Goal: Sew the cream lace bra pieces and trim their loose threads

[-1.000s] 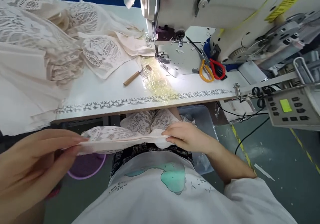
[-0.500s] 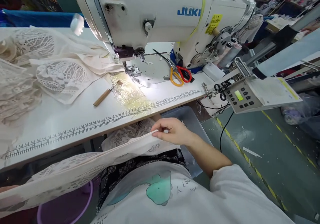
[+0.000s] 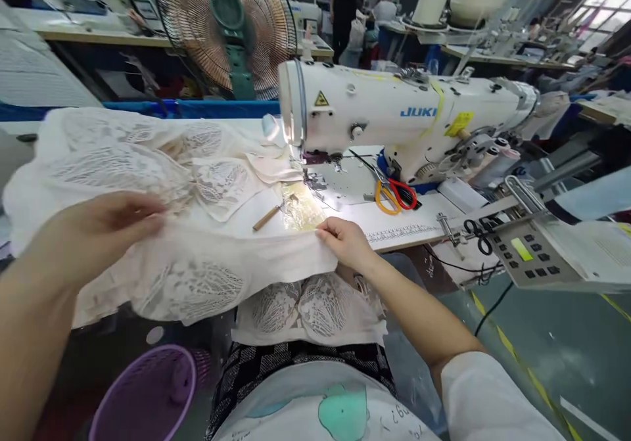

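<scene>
My left hand (image 3: 101, 227) and my right hand (image 3: 348, 242) both pinch the top edge of a cream lace fabric piece (image 3: 207, 273), which hangs stretched between them in front of the table's near edge. A second lace piece (image 3: 310, 309) lies in my lap below it. Behind stands the white sewing machine (image 3: 394, 122), with its lit needle area (image 3: 313, 185) just beyond my right hand.
A heap of lace fabric (image 3: 123, 158) covers the table's left side. A wooden-handled tool (image 3: 266, 217) and orange-red scissors (image 3: 394, 194) lie on the table. A control panel (image 3: 527, 257) sits at the right, a purple basket (image 3: 142, 398) below left, a fan (image 3: 227, 27) behind.
Both hands have lifted the lace piece from lap height up to the table edge and spread it wide. The view has tilted up, showing the fan and the room behind.
</scene>
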{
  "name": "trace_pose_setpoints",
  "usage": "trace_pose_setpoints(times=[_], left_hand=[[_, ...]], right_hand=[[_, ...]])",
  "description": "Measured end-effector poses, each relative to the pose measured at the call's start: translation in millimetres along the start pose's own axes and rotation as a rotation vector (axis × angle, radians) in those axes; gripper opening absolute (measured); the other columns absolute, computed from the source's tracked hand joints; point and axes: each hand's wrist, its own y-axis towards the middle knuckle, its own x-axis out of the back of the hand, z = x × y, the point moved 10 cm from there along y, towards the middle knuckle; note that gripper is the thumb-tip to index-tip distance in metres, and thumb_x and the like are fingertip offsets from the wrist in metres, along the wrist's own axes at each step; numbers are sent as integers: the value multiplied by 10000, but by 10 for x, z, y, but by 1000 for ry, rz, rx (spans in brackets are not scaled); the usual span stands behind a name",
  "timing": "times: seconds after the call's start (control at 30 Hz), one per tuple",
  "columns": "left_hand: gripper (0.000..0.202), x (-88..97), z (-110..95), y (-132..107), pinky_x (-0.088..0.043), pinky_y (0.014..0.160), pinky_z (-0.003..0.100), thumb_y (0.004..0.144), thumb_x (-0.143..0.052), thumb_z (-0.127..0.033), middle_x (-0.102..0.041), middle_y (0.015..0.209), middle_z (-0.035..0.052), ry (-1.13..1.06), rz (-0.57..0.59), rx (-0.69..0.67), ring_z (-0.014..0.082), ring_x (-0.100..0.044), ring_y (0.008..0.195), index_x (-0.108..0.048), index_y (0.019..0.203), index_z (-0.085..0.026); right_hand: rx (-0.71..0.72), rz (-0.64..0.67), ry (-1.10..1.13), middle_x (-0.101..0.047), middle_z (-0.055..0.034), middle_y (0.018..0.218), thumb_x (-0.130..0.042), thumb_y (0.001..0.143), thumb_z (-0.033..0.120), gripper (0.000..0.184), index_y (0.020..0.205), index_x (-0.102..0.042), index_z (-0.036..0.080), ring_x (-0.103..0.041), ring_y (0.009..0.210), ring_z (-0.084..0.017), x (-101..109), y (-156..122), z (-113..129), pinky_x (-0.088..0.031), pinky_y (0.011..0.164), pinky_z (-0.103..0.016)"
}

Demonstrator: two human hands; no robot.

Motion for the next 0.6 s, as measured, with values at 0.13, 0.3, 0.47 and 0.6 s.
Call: trace_pose_setpoints(times=[0.13, 0.3, 0.47, 0.6], left_hand=[[304, -263, -293, 343, -446, 825, 280, 783, -472, -287, -612, 900, 18, 58, 191, -45, 154, -570, 848, -581, 988, -91], [358, -491, -923, 187, -436, 876, 438, 851, -340, -257, -601, 1099, 141, 376, 158, -293, 290, -545, 1031, -601, 1018, -77], [322, -1043, -1608, -257, -457, 845, 372, 858, -405, -292, -646, 1080, 93, 122, 331, -525, 250, -569, 1024, -601, 1075, -159], [272, -1270, -1737, -406, -454, 705, 319, 860, -376, -277, -652, 855, 64, -13, 397, -561, 210, -598, 826, -620, 903, -167]], right_hand=[[17, -41, -50, -611, 10, 671, -544, 762, 174, 90, 716, -619, 194, -532, 646, -145, -77, 270, -22, -379, 605, -251], [77, -80, -42, -613, -18, 740, -539, 751, 174, 98, 741, -634, 194, -558, 708, -160, -118, 270, -31, -437, 648, -274], [189, -93, 26, -608, -33, 776, -528, 788, 210, 118, 803, -644, 194, -566, 688, -142, -114, 56, 230, -466, 602, -255], [334, -130, 137, -592, -20, 747, -539, 793, 194, 114, 834, -645, 194, -538, 646, -121, -31, -153, 539, -453, 569, -237]])
